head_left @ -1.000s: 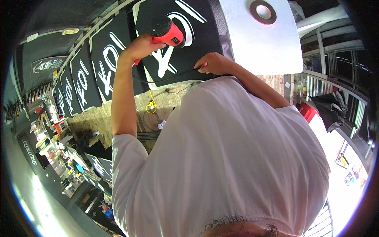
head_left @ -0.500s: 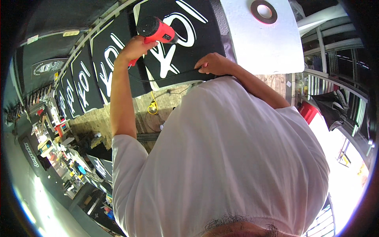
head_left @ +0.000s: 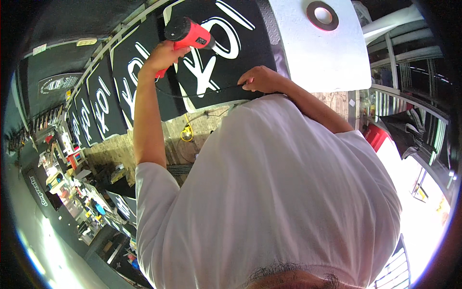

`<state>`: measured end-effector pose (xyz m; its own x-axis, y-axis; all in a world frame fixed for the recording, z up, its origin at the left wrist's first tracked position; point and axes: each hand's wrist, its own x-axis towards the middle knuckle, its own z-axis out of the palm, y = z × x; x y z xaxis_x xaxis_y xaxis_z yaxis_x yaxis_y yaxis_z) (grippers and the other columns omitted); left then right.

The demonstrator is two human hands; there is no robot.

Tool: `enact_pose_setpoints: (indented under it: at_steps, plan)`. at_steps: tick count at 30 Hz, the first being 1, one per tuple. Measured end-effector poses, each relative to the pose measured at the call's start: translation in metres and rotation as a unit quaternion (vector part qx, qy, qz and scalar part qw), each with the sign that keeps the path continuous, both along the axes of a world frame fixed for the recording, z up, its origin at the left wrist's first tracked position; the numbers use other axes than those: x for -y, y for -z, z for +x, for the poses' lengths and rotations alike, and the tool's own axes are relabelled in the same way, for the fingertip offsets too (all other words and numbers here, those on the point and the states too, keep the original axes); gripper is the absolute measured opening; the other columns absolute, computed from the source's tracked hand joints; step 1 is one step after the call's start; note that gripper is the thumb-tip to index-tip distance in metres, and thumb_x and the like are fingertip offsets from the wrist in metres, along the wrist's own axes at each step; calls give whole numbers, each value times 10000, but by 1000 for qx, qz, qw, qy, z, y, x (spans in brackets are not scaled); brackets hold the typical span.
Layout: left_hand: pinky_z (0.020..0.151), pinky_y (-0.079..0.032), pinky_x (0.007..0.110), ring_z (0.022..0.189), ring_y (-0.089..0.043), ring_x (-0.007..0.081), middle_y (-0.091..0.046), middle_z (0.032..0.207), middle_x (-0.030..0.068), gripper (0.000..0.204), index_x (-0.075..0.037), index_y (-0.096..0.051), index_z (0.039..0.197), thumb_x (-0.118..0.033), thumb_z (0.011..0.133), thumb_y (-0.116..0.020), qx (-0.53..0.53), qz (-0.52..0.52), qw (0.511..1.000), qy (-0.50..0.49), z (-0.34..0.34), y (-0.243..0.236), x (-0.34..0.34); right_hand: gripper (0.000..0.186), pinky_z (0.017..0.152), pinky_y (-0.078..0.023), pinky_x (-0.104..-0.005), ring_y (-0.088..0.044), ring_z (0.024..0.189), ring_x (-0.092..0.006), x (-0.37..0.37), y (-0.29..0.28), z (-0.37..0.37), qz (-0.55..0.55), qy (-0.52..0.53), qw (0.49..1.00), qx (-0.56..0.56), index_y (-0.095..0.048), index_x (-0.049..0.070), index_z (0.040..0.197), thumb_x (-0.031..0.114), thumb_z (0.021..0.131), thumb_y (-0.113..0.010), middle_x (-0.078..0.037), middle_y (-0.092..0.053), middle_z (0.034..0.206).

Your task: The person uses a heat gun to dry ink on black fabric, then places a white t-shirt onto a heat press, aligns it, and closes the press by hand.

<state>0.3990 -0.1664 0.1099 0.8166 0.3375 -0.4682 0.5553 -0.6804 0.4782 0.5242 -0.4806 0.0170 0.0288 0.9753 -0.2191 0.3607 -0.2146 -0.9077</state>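
Note:
My left hand is closed round the handle of a red heat gun with a black rear end. Its nozzle points right, over the white lettering on a black panel. A thin black cord runs from below the gun's handle across the panel's near edge to my right hand. The fingers of that hand are pinched on the cord near the panel's near right corner. Part of the gun's grip is hidden by my left fingers.
More black panels with white lettering stand in a row to the left. A white board lies to the right, with a roll of tape on it. Below the panels, a yellow cable hangs near the wooden floor.
The heat gun and my left hand have shifted slightly left and up. The black panel has slipped a little, while my right hand stays almost in place.

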Motion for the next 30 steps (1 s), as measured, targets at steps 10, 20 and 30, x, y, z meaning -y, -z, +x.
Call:
enact_pose_setpoints:
  at_steps: [10,20,30]
  plan:
    - [650,-526,327,659,-625,159,-690,861,80,457,-81,-646,1186,-403,868,-711,59,70,995,32,24,-3,-3,294,715,-561,-355,-705,699,-203,-8,1,3,-36,-12,999,-17,-717,40,1112,164,851,-666,-143,-732,909]
    - [622,-509,335,623,-598,150,-683,858,65,406,-108,-651,1166,-381,870,-708,-37,-25,998,-39,14,-10,-23,320,728,-563,-356,-711,710,-203,-16,5,10,-66,-8,997,-32,-713,53,1144,177,851,-674,-143,-736,936]
    - [647,-514,321,651,-615,140,-699,856,58,414,-89,-679,1085,-435,860,-711,-33,61,997,-43,23,-10,-36,374,729,-561,-360,-719,719,-236,-21,3,13,-64,-2,998,-9,-683,2,1155,211,847,-656,-160,-734,946]
